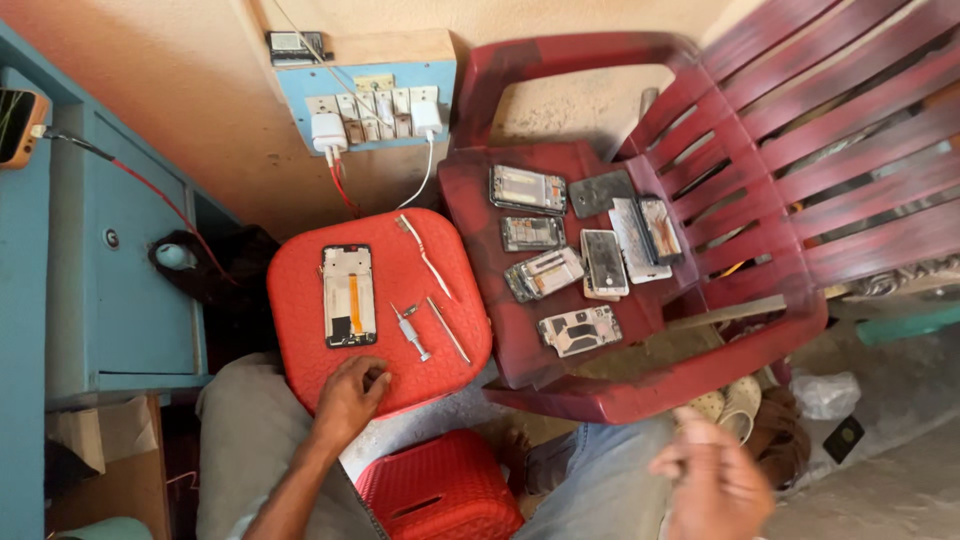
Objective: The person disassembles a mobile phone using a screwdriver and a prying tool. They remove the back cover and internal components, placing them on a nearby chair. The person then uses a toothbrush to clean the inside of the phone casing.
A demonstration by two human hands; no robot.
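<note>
1. On the red stool (300, 300) you have one opened phone frame (349, 296), one white brush (423, 255), one syringe (410, 333) and one metal pick (448, 329).
2. Your left hand (348, 398) rests at the stool's near edge, fingers (374, 379) curled loosely, gripping nothing; the phone frame lies just beyond them.
3. The red plastic chair (740, 160) carries about eight dismantled phones (527, 188).
4. Your right hand (712, 480) is blurred; its grip cannot be told.
5. Behind: a blue cabinet (120, 290), a wall socket board (370, 105) with two white chargers (329, 131).

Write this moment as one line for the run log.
left hand: rests on red stool | right hand: raised, blurred, empty | opened phone: on stool
</note>
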